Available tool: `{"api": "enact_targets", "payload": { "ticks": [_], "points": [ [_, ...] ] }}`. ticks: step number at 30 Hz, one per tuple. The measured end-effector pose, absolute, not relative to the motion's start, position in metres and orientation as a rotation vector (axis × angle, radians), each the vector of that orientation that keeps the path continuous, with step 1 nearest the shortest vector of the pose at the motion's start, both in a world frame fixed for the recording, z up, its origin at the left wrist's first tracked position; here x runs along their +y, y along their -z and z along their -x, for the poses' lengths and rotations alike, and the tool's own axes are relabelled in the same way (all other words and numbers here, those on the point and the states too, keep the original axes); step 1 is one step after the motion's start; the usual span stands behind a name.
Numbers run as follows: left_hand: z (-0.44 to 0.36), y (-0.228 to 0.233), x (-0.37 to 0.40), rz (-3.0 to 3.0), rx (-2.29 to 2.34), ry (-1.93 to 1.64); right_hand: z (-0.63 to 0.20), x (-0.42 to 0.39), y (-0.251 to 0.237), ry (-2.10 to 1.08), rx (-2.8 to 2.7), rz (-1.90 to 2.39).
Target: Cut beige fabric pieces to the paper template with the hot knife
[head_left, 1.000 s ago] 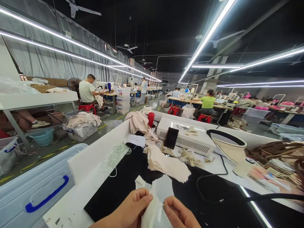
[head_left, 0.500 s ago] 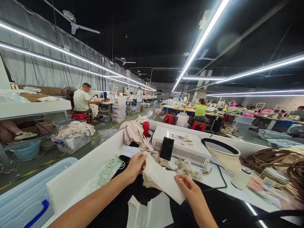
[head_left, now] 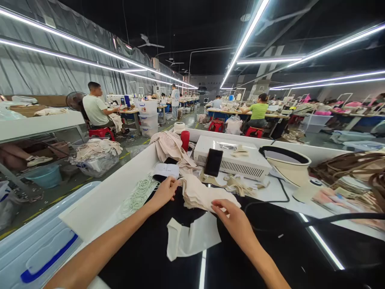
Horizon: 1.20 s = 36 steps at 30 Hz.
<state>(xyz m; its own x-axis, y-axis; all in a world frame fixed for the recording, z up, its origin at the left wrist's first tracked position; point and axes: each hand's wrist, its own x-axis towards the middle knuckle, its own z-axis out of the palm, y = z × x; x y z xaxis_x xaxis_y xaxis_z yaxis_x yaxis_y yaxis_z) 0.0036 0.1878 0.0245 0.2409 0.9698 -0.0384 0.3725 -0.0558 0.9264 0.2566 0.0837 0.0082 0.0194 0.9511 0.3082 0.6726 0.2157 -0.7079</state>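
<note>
A stack of cream fabric pieces (head_left: 204, 194) lies on the black work surface (head_left: 150, 257). My left hand (head_left: 165, 191) rests at the stack's left end, fingers touching the top piece. At the stack's near right corner my right hand (head_left: 233, 218) lies with fingers spread on the cloth. A white fabric piece (head_left: 192, 239) lies flat on the black surface between my forearms, nearer to me than the stack.
Behind the stack stand a white box machine (head_left: 233, 158) with a black phone (head_left: 213, 162) leaning on it, a red cup (head_left: 185, 140), a heap of beige cloth (head_left: 168, 148), white elastic cord (head_left: 140, 194) and a cream bucket (head_left: 285, 164). Other people sit at tables farther back.
Both hands let the white piece drop onto the black surface, reached forward, lifted a cream piece and laid it down on the stack. The camera has tilted down a little.
</note>
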Motion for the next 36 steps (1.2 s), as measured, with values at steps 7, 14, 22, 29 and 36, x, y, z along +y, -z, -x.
{"api": "enact_targets", "payload": {
  "ticks": [7, 14, 22, 29, 36],
  "points": [
    [0.042, -0.031, 0.114, -2.085, 1.107, -0.438, -0.215, 0.061, -0.003, -0.602, -2.065, 1.383],
    [0.04, -0.014, 0.109, -2.174, 1.166, -0.509, -0.208, 0.059, 0.002, -0.537, -2.104, 1.422],
    [0.026, -0.029, 0.115, -1.635, 0.947, -0.854, -0.231, 0.058, -0.012, -0.623, -1.976, 1.467],
    [-0.018, -0.072, 0.164, -1.446, 0.873, -0.997, -0.264, 0.096, -0.028, -0.645, -1.566, 1.397],
    [-0.059, -0.055, 0.235, -1.42, 0.987, -1.009, -0.285, 0.148, -0.021, -0.464, -1.471, 1.466]
  ]
}}
